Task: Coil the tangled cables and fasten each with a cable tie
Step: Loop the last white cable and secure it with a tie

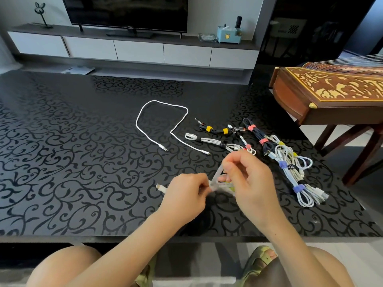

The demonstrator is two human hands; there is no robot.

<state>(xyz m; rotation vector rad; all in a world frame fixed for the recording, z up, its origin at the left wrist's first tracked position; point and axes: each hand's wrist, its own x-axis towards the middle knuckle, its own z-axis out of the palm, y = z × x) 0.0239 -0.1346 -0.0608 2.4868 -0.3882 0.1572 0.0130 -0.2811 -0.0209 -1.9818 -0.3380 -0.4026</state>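
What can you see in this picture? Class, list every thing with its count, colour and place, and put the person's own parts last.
table: one, black with a scroll pattern, across the middle
loose cable: one, white, uncoiled at the table's centre
tied bundles: about six, white, black or dark blue, with yellow, pink, black or purple ties, on the table's right
held cable: one, white, between both hands
television: one, black, at the back
cabinet: one, white drawers, under the television
tissue box: one, light blue, on the cabinet
rabbit ornament: one, black, on the cabinet's left
stringed instrument: one, brown wood, far right
sandal: one, green, below the table
left hand: grips the held cable
right hand: fingers pinch the held cable
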